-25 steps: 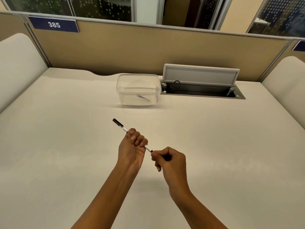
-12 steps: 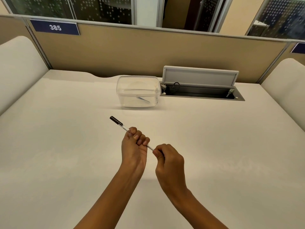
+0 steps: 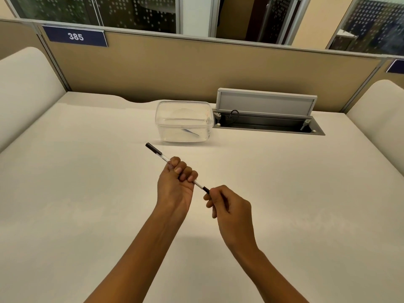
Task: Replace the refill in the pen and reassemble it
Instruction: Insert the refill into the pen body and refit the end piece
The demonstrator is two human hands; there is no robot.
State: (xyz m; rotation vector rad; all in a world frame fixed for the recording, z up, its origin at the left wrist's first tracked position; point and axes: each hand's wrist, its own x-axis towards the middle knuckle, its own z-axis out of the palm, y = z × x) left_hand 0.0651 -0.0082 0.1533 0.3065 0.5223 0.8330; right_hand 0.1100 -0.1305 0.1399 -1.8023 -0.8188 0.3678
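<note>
The pen is held in the air above the bench, well on the near side of the clear tub. The left hand is closed in a fist around the middle of the barrel, so this grip is fully shut on the pen with no gap showing between fingers and barrel. From that fist the pen's long axis runs on a slant: the black capped end sticks out up and away from the person, toward the tub, while the other end comes out low and toward the right hand.

That lower stretch is the part the coming move turns on. A short white length leaves the left fist and ends in a small black tip piece, and the right hand's fingertips are pinched closed just at that piece, touching it or very nearly so; how much of it sits inside the pinch is hidden. The right hand is therefore the nearer one to the end that must come off, and the left serves as the anchor.

As a judgement, the step in hand is loosening or pulling the tip piece along the pen's axis, away from the left fist. A thin dark object lies inside the tub, possibly a refill; that cannot be told for certain.
</note>
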